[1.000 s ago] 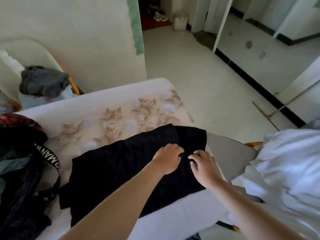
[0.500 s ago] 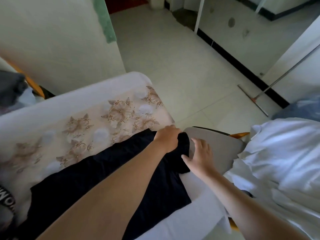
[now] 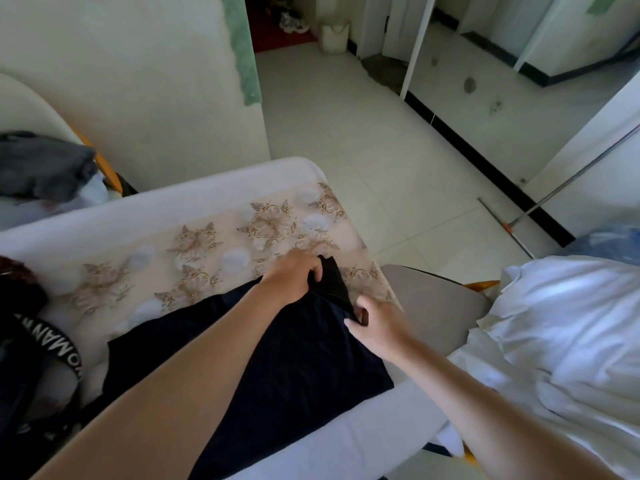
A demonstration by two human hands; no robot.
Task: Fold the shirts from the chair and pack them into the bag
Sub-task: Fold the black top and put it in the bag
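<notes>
A black shirt (image 3: 284,368) lies spread on the table's flowered cloth (image 3: 207,244). My left hand (image 3: 292,277) grips the shirt's far right corner, bunching the fabric. My right hand (image 3: 375,325) pinches the same end of the shirt at its near edge, just right of the left hand. A white shirt (image 3: 568,327) is piled on the chair at the right. A black bag (image 3: 31,368) with a lettered strap sits at the table's left end. A grey garment (image 3: 45,164) lies on another chair at the far left.
The grey chair seat (image 3: 433,306) stands right beside the table's end. A mop (image 3: 540,206) leans across the tiled floor at the right. A white wall (image 3: 138,81) is behind the table, with an open doorway beyond it.
Both hands went from lying flat on the shirt to its right end. The left hand has gathered the far corner and the right hand has pinched the near edge.
</notes>
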